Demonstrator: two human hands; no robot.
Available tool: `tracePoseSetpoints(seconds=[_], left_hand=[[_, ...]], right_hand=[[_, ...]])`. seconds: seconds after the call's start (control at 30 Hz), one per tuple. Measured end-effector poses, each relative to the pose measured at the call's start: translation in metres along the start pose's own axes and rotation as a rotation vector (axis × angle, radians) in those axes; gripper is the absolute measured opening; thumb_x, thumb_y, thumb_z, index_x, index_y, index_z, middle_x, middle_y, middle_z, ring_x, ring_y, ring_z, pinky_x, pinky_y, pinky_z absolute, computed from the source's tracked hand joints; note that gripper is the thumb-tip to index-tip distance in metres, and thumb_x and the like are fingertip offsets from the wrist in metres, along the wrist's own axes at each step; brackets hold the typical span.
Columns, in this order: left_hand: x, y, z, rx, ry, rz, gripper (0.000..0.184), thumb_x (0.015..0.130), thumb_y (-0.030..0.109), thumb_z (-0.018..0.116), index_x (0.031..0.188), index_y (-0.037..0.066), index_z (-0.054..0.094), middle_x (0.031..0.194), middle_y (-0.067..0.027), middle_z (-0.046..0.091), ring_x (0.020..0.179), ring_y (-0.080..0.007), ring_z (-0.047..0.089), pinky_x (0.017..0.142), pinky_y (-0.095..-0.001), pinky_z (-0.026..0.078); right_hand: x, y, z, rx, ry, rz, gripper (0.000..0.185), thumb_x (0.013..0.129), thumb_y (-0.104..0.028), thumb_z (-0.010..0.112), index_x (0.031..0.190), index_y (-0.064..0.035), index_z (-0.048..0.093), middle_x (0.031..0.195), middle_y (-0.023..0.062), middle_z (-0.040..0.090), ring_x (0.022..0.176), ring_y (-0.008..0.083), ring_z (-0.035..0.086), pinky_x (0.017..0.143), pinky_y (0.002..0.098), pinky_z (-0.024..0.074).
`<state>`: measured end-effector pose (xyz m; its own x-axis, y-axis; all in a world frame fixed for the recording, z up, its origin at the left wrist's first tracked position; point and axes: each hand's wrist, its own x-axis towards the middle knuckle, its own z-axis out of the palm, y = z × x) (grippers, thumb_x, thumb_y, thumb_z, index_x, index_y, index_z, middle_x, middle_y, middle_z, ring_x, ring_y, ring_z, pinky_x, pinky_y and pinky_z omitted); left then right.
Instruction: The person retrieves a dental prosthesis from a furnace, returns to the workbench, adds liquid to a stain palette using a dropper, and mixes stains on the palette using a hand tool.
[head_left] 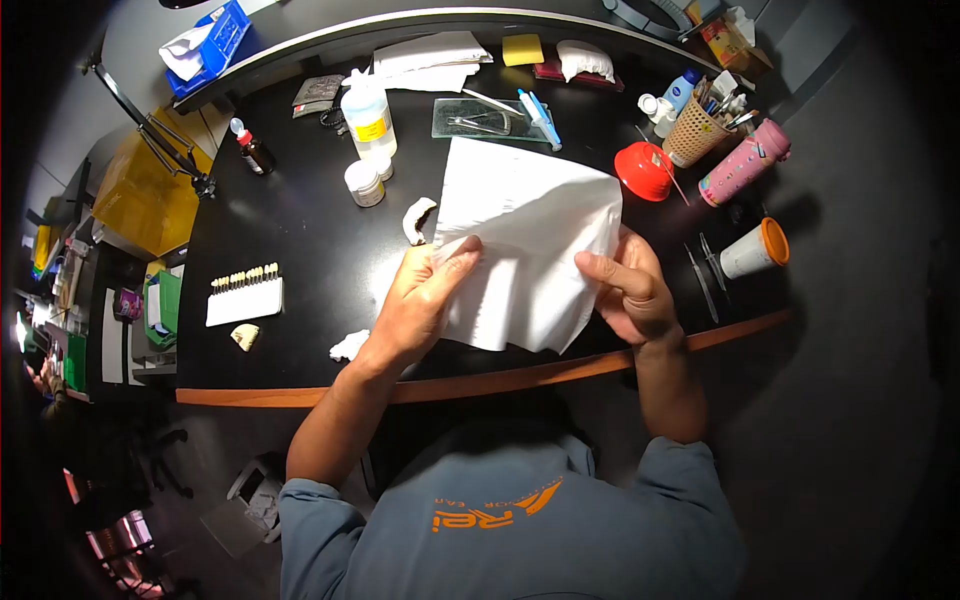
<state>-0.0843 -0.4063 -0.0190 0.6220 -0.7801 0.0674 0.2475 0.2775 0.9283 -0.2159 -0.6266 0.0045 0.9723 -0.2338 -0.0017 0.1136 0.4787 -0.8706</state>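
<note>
A white sheet of paper (525,250), slightly creased, is stretched between my two hands above the front of the black table. My left hand (418,295) pinches its left edge, thumb on top. The right edge is gripped by my right hand (630,290), its thumb lying on the sheet and the fingers mostly behind it. Just beyond my left hand lies a curved white piece (418,220) that looks like a dental cast. A crumpled white tissue (350,346) rests by my left wrist. To the right of my right hand are metal tweezers (712,264).
A tooth shade guide (245,300) lies at left. Farther back stand a clear bottle (368,115), a white jar (364,185) and a brown dropper bottle (254,152). A glass slab (455,118) lies behind the sheet. At right are a red bowl (643,172), pink flask (745,163) and orange-lidded cup (752,250).
</note>
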Motion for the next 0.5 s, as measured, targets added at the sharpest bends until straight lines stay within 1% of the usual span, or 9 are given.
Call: tracePoseSetpoints(seconds=[0.13,0.17,0.23,0.27,0.3,0.37,0.4,0.43,0.5], left_hand=[[-0.004,0.010,-0.011,0.198,0.035,0.022,0.027,0.100,0.016,0.063,0.120,-0.002,0.069,0.107,-0.0036,0.071,0.094,-0.0078,0.061,0.084,-0.0261,0.047],[-0.004,0.015,-0.009,0.260,0.046,0.030,0.028,0.099,0.015,0.064,0.121,-0.002,0.069,0.106,-0.0034,0.071,0.094,-0.0074,0.061,0.084,-0.0261,0.047],[-0.002,0.018,-0.002,0.199,0.082,0.150,0.023,0.100,0.007,0.062,0.118,-0.004,0.070,0.103,-0.0028,0.072,0.093,-0.0087,0.063,0.085,-0.0264,0.049],[-0.003,0.015,-0.008,0.192,0.065,0.173,0.022,0.099,0.004,0.061,0.116,-0.004,0.072,0.101,-0.0035,0.072,0.092,-0.0089,0.063,0.084,-0.0264,0.050],[-0.004,0.012,-0.016,0.185,0.048,0.197,0.021,0.097,0.001,0.061,0.113,-0.004,0.073,0.100,-0.0043,0.072,0.091,-0.0092,0.062,0.083,-0.0265,0.050],[-0.005,0.011,-0.025,0.296,0.016,0.293,0.021,0.092,-0.002,0.062,0.109,-0.004,0.074,0.098,-0.0065,0.072,0.090,-0.0106,0.064,0.083,-0.0267,0.051],[-0.005,0.012,-0.027,0.352,-0.001,0.340,0.021,0.089,-0.004,0.063,0.106,-0.005,0.075,0.098,-0.0077,0.072,0.090,-0.0112,0.064,0.083,-0.0268,0.052],[-0.006,0.014,-0.027,0.357,-0.037,0.356,0.021,0.086,-0.005,0.064,0.104,-0.005,0.076,0.098,-0.0088,0.072,0.089,-0.0122,0.065,0.083,-0.0271,0.052],[-0.008,0.024,-0.024,0.363,-0.113,0.387,0.022,0.080,-0.006,0.067,0.101,-0.005,0.076,0.098,-0.0110,0.072,0.089,-0.0142,0.067,0.085,-0.0276,0.053]], right_hand=[[-0.004,-0.002,-0.009,-0.070,0.015,-0.008,0.035,0.088,0.003,0.072,0.122,0.0032,0.064,0.112,0.0082,0.071,0.102,0.0168,0.069,0.096,0.0336,0.0536],[-0.006,-0.001,-0.014,-0.122,-0.005,-0.059,0.031,0.088,0.002,0.072,0.119,0.0029,0.066,0.111,0.0080,0.071,0.101,0.0164,0.069,0.095,0.0330,0.0536],[-0.007,0.000,-0.019,-0.229,-0.048,-0.160,0.024,0.087,0.001,0.073,0.111,0.0024,0.071,0.108,0.0077,0.073,0.099,0.0156,0.070,0.094,0.0319,0.0537],[-0.008,-0.003,-0.019,-0.321,-0.032,-0.149,0.018,0.085,-0.002,0.077,0.103,-0.0009,0.076,0.109,0.0096,0.070,0.099,0.0152,0.067,0.093,0.0315,0.0515],[-0.001,-0.004,-0.021,-0.252,-0.242,-0.298,0.015,0.082,-0.007,0.079,0.096,-0.0036,0.079,0.112,0.0117,0.067,0.102,0.0168,0.063,0.094,0.0327,0.0492],[-0.008,-0.012,-0.014,-0.432,-0.315,-0.381,0.015,0.076,-0.011,0.080,0.091,-0.0061,0.081,0.115,0.0140,0.063,0.105,0.0191,0.060,0.094,0.0337,0.0476],[-0.009,-0.010,-0.016,-0.543,-0.314,-0.453,0.022,0.070,-0.005,0.074,0.090,-0.0062,0.081,0.118,0.0148,0.062,0.107,0.0208,0.060,0.091,0.0323,0.0488],[-0.012,-0.012,-0.015,-0.576,-0.341,-0.489,0.036,0.063,0.003,0.064,0.092,-0.0078,0.082,0.117,0.0153,0.062,0.106,0.0209,0.061,0.085,0.0313,0.0499],[-0.020,-0.018,-0.014,-0.739,-0.367,-0.484,0.045,0.058,0.004,0.056,0.093,-0.0084,0.082,0.118,0.0154,0.063,0.107,0.0208,0.061,0.079,0.0303,0.0502]])
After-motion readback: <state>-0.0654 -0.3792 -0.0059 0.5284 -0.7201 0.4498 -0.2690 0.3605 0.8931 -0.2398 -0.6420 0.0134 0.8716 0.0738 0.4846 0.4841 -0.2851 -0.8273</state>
